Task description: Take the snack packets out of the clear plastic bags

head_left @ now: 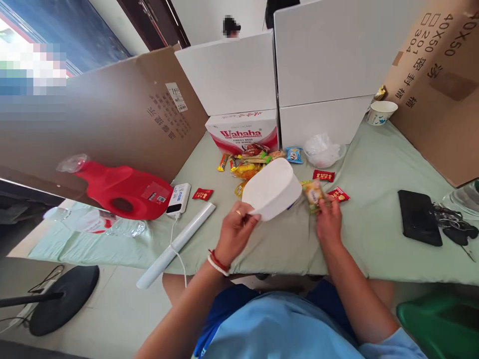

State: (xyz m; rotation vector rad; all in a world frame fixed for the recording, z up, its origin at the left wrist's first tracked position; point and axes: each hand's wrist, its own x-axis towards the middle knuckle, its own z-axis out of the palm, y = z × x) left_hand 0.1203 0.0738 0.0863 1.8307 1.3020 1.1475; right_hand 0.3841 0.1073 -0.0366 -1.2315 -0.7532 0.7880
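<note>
The left hand (235,230) grips the rim of a white bowl (272,188), fingers closed on it, holding it tilted above the green cloth (374,234); the right hand (329,223) pinches a yellow snack packet (313,193) just beside the bowl. More snack packets (247,162) lie behind, near a Wahaha box (243,130); a red jug (123,189) lies well to the left.

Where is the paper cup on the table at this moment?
In the head view, the paper cup stands at the far right of the table, beside the lower white box and just in front of the brown cardboard sheet.
</note>
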